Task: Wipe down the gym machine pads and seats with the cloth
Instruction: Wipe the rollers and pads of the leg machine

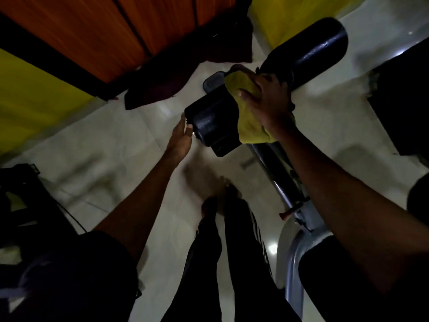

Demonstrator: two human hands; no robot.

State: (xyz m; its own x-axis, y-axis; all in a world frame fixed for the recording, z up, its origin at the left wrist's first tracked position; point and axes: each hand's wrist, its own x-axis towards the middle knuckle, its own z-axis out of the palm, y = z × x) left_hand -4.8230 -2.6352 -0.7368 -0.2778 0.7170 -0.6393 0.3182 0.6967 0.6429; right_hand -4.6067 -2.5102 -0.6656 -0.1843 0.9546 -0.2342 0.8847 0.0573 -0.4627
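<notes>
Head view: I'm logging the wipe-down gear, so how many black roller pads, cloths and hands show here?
Black roller pads: 2, near pad and far pad
Yellow cloth: 1
Hands: 2, left hand and right hand
Total: 5

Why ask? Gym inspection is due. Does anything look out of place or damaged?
Dark crumpled fabric lies on the pale tiled floor beside the orange wooden doors, looking dropped. The black padded roller under the yellow cloth shows no visible damage.
</notes>
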